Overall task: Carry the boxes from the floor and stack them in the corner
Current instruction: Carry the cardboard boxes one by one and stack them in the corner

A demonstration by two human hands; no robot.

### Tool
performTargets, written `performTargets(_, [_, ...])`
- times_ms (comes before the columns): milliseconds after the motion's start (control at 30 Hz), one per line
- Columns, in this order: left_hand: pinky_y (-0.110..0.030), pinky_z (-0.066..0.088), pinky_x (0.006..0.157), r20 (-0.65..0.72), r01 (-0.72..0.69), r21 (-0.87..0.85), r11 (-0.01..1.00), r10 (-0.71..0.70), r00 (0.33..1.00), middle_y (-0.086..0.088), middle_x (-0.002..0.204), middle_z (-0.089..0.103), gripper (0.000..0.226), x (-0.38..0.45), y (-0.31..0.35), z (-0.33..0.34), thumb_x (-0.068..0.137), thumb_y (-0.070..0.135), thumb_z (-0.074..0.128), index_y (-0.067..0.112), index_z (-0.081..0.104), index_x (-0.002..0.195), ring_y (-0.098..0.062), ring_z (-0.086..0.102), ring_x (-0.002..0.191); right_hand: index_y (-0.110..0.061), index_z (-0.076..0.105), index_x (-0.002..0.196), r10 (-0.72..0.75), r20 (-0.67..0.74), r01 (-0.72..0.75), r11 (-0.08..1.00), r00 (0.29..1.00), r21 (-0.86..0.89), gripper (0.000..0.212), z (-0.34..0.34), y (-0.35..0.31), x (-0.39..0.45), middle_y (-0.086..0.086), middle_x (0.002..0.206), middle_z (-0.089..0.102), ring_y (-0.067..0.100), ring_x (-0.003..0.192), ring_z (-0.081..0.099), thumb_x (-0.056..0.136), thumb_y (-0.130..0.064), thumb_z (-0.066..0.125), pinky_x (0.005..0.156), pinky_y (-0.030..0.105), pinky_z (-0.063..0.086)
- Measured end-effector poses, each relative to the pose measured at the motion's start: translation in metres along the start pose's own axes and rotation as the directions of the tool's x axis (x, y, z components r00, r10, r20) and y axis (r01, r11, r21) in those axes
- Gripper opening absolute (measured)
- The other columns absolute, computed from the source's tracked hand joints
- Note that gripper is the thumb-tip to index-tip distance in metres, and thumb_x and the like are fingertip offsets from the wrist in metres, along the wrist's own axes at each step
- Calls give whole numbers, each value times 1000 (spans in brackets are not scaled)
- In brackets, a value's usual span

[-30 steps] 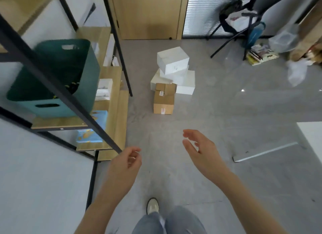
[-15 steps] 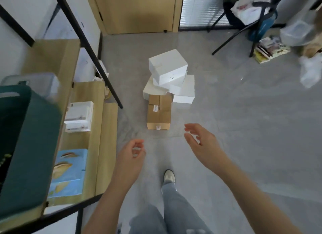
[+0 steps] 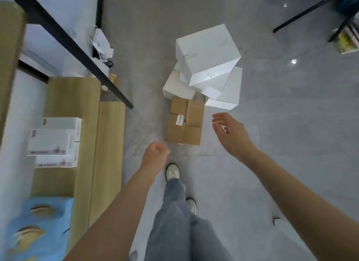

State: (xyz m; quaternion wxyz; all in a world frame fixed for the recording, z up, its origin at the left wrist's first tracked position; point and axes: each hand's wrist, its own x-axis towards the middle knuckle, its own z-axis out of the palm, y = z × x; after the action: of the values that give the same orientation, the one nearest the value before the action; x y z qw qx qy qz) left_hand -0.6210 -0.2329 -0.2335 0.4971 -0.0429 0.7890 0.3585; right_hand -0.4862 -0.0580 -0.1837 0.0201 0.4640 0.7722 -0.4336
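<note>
A pile of boxes sits on the grey floor ahead. A brown cardboard box [image 3: 184, 121] with a white label lies nearest me. Behind it, several white boxes lean on each other, with the largest white box [image 3: 206, 52] tilted on top. My left hand [image 3: 155, 156] hovers just below the brown box's near left corner, curled into a loose fist and holding nothing. To the right of the brown box, my right hand [image 3: 230, 133] has its fingers spread and is empty.
A wooden shelf unit [image 3: 83, 124] with a black metal frame [image 3: 71, 46] stands at the left, holding white cartons [image 3: 54, 142] and a blue package [image 3: 35, 225]. Black chair legs [image 3: 303, 13] and stacked books [image 3: 347, 41] are at the far right. My legs and shoes are below.
I have walked closer to the pile, and it now looms larger. My left hand has closed into a fist near the brown box. My right hand has reached beside the brown box.
</note>
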Motion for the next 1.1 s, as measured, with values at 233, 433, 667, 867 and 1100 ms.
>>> performTargets(233, [-30, 38, 62, -18, 353, -243, 903, -368, 930, -5, 76, 47, 14, 184, -12, 42, 92, 22, 58, 11, 57, 100, -19, 45, 65, -12, 56, 125, 68, 112, -59, 995, 991, -85, 30, 91, 70, 193, 7, 123, 62, 21, 114, 57, 99, -22, 44, 89, 23, 38])
performTargets(433, [-33, 48, 75, 72, 541, -464, 701, -579, 812, -10, 104, 53, 34, 296, -56, 88, 94, 29, 60, 11, 52, 122, -22, 51, 82, -5, 50, 131, 79, 157, -27, 952, 984, -306, 39, 176, 148, 326, 15, 133, 54, 30, 123, 48, 100, -26, 41, 93, 31, 37])
performTargets(667, [-49, 33, 113, 297, 590, -694, 412, -583, 756, -12, 150, 39, 59, 385, -120, 124, 99, 41, 51, 19, 32, 149, -33, 41, 136, 0, 41, 133, 32, 180, 77, 820, 983, -566, 51, 243, 209, 428, 20, 138, 45, 36, 133, 36, 99, -39, 36, 103, 46, 36])
performTargets(867, [-57, 35, 104, 442, 595, -783, 182, -510, 738, -19, 142, 50, 65, 416, -142, 140, 94, 60, 43, 16, 43, 143, -41, 44, 132, -4, 46, 129, 113, 178, 21, 788, 978, -615, 58, 260, 225, 460, 20, 132, 49, 41, 125, 44, 98, -50, 29, 100, 51, 38])
performTargets(1100, [-61, 45, 88, 237, 528, -769, 360, -606, 759, -15, 135, 50, 60, 385, -130, 128, 97, 56, 41, 21, 39, 145, -45, 48, 122, -13, 60, 104, 229, 167, -119, 861, 959, -495, 63, 230, 217, 430, 22, 113, 56, 42, 120, 47, 98, -59, 18, 98, 49, 40])
